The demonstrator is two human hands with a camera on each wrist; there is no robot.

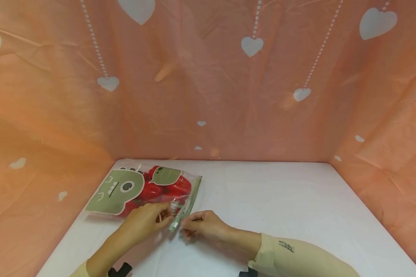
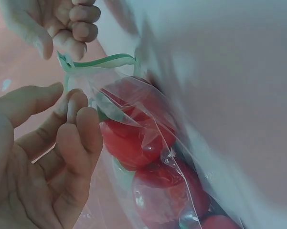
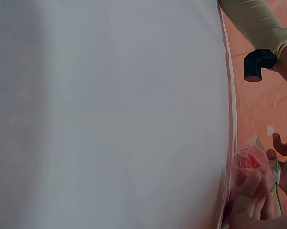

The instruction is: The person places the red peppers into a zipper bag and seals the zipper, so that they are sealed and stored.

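Note:
A clear zip bag with a green cartoon monster print lies on the white table. Several red peppers show through its film, and more closely in the left wrist view. Its green zip strip runs along the right edge, with a pale slider at the near end. My left hand is bent beside the strip, thumb and fingertips a little apart at the film. Across the zip's near corner, my right hand has loosely curled fingers, a gap between thumb and forefinger, and nothing held.
The white table extends to the right of the bag. Orange cloth with pale hearts walls off the back and both sides. Black mounts sit at the wrists, below beige sleeves.

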